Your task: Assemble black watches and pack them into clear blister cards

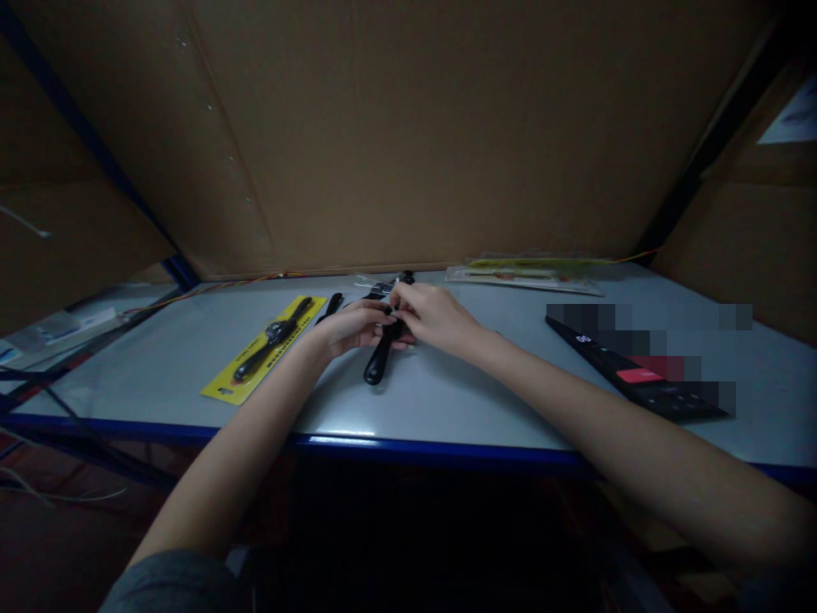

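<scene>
Over the middle of the table my left hand (361, 325) is closed around a black spokeshave (378, 362), whose near handle points down towards me. The fingers of my right hand (429, 313) are pinched together at the spokeshave's middle. Whatever small part they grip there is hidden. Just beyond my hands lies a black and metal tool (381, 289), partly covered. A black handle (332, 305) shows to the left of it, behind my left hand. Further left, another spokeshave (274, 339) is fixed on a yellow card package (228, 375).
Flat packages (523, 277) lie along the back of the table (447, 400). A dark object with a red patch (642, 375), partly pixelated, is at the right. Cardboard walls (408, 136) enclose the back and sides. Clear plastic packaging (57, 332) sits at the far left.
</scene>
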Action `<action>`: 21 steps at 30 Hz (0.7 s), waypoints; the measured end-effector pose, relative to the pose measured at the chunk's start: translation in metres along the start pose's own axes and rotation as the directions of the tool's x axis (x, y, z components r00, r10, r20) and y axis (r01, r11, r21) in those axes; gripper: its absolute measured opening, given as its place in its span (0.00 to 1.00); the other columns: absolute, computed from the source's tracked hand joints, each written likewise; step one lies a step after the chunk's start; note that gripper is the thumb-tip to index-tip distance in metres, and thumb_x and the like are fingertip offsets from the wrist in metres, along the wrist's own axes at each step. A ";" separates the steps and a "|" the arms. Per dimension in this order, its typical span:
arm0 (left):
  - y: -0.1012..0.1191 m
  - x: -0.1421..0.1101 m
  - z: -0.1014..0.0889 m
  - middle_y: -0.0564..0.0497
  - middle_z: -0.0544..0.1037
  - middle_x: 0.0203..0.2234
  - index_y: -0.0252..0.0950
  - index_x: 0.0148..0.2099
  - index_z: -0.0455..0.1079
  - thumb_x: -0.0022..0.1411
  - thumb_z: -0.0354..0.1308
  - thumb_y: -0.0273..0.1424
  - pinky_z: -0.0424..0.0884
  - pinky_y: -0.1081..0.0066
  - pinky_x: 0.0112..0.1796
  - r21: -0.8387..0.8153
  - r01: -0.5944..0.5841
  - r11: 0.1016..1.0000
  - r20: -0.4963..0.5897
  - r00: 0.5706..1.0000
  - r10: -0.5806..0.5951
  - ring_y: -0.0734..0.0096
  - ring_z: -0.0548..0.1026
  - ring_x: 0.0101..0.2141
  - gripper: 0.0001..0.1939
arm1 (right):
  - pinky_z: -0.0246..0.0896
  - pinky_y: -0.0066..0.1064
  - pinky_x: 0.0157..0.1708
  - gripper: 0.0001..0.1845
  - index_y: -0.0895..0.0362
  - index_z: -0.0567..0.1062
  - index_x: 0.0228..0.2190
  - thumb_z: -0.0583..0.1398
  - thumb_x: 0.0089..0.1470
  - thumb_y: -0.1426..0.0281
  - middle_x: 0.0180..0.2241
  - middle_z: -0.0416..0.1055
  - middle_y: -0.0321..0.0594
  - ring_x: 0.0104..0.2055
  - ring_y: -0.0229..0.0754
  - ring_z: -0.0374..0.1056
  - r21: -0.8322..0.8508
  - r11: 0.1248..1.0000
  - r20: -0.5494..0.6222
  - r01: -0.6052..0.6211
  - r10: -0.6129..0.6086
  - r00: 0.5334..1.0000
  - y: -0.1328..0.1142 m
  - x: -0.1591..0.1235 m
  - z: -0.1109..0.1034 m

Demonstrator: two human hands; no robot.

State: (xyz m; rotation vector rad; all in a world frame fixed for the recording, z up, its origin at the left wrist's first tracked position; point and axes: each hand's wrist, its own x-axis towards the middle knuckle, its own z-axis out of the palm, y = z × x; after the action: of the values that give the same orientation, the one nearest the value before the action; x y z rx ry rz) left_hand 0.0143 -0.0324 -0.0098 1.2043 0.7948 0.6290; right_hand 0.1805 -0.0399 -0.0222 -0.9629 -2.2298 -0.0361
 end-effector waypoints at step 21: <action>0.000 0.003 -0.002 0.40 0.76 0.30 0.25 0.48 0.61 0.61 0.45 0.19 0.69 0.52 0.42 -0.106 -0.014 0.994 -0.018 1.000 0.012 0.62 0.77 0.32 0.13 | 0.49 0.24 0.23 0.04 0.57 0.65 0.26 0.57 0.47 0.74 0.21 0.67 0.33 0.24 0.34 0.63 0.306 0.936 -0.049 -0.174 0.198 0.979 0.001 -0.001 0.007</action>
State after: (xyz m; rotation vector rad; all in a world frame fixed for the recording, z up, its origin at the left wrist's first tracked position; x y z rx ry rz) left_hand 0.0139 -0.0291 -0.0104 1.1087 0.7593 0.6847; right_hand 0.1773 -0.0376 -0.0285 -0.9793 -1.9891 0.3363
